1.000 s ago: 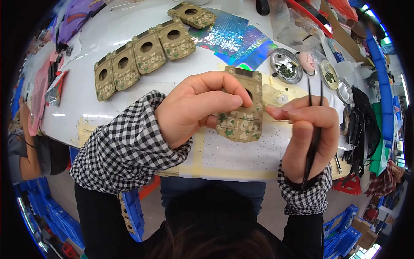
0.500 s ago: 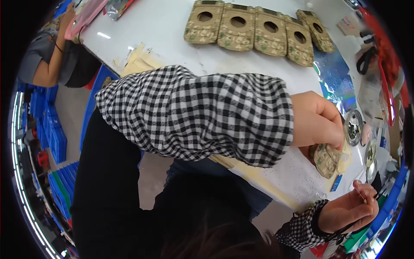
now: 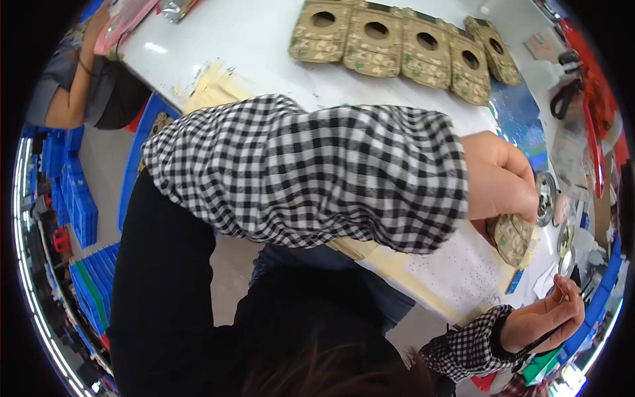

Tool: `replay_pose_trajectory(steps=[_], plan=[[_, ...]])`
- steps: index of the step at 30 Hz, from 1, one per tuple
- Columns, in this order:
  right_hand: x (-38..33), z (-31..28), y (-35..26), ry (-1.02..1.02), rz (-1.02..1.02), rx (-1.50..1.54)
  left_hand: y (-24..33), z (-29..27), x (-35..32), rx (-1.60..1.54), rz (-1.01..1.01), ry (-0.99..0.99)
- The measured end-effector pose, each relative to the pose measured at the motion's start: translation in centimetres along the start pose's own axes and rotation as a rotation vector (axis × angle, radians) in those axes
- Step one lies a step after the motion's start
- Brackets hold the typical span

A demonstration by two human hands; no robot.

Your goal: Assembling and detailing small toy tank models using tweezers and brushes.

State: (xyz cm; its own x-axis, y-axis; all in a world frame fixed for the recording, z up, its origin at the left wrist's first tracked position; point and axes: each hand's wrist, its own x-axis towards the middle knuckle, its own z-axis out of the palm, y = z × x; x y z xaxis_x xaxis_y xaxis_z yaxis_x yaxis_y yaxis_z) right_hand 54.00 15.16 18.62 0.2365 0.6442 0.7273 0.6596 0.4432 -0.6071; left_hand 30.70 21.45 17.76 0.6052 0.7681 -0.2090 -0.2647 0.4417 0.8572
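Note:
My left hand [image 3: 503, 175] reaches across the table in a checked sleeve, its fingers closed on a small camouflage-patterned model part [image 3: 512, 239] near the table's right side. The hand hides the part's upper end. Lower right, my right hand [image 3: 546, 317] is raised with its fingertips pinched together on a thin, needle-like stick [image 3: 563, 298], apart from the camouflage part. Several larger camouflage model hulls [image 3: 374, 40], each with a round hole, stand in a row at the far side of the table.
Round metal tins [image 3: 546, 198] stand just beyond my left hand. A shiny blue sheet [image 3: 522, 129] lies below the hulls. Tan masking tape [image 3: 215, 86] covers parts of the table edge. Blue crates [image 3: 92, 291] stand at the left, where another person's arm [image 3: 78, 86] shows.
My left hand and the camouflage part have shifted slightly right and up in the picture. My right hand has moved a little to the right, its pinch kept.

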Motion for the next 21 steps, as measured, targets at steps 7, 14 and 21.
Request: replay_pose_trajectory(steps=[7, 14, 21], plan=[[0.4, 0.9, 0.0, -0.226, -0.010, -0.097, 0.0, -0.5, 0.2, 0.042, 0.026, -0.064], [0.5, 1.1, -0.7, -0.258, -0.124, -0.287, 0.2, -0.8, 0.0, 0.015, 0.044, -0.043], [1.0, 0.6, -0.1, -0.390, -0.115, -0.294, 0.1, -0.6, 0.4, -0.028, 0.039, -0.047]])
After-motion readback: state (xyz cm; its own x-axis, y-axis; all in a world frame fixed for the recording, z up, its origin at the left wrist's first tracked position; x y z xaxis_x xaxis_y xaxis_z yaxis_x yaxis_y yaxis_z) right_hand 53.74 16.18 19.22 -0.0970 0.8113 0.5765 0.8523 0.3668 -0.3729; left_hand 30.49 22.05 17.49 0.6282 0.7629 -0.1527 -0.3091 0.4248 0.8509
